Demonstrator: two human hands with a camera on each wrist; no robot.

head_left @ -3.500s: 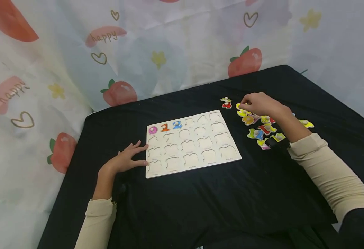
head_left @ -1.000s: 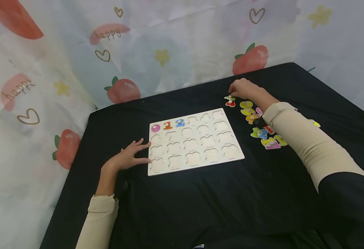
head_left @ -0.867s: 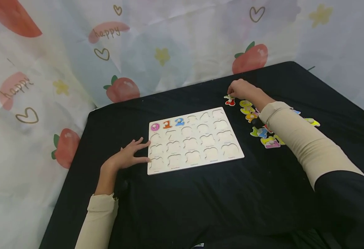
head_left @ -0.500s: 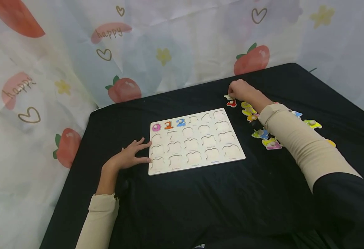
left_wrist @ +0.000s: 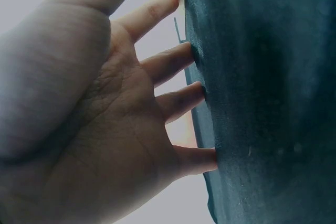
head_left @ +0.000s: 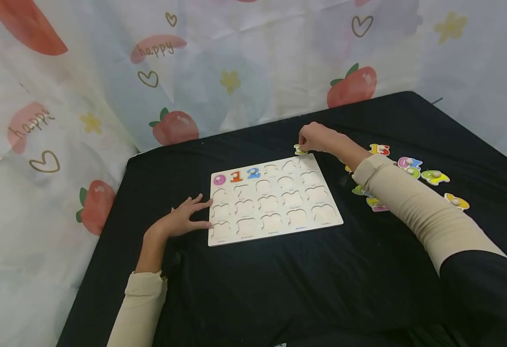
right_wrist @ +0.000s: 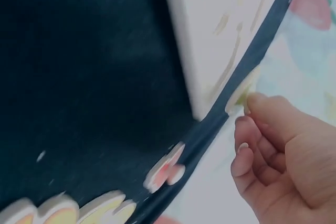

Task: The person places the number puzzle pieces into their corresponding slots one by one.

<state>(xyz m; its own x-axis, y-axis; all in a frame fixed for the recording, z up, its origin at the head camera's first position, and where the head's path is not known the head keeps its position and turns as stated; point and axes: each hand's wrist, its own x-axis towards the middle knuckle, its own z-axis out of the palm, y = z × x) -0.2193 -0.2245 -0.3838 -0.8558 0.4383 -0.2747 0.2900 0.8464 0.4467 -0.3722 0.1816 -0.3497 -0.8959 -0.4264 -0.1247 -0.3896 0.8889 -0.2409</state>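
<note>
Right of the left hand's [head_left: 176,218] extended fingers, numerals 0 [head_left: 220,180], 1 [head_left: 236,176] and 2 [head_left: 253,173] are seated; other number board [head_left: 259,224] recesses [head_left: 292,199] are unfilled. A yellow-green numeral [head_left: 299,150] is pinched by the right hand [head_left: 319,137].

Curtained-off table corner; home or studio, can't tell which. Pale drape [head_left: 275,62] runs behind the table [head_left: 275,279] and along both sides, hiding whatever lies beyond. Drape print is childlike: red fruit [head_left: 352,89], outlined hearts [head_left: 148,79], yellow flowers [head_left: 230,82], the word "happy" [head_left: 155,48] (repeated, nursery-type pattern). Table wears a plain black cover, slightly creased in front. Number board [head_left: 275,212] and loose number pieces [head_left: 435,177] on top add a play or early-learning look. Right wrist view shows the same print past the table edge.
</note>
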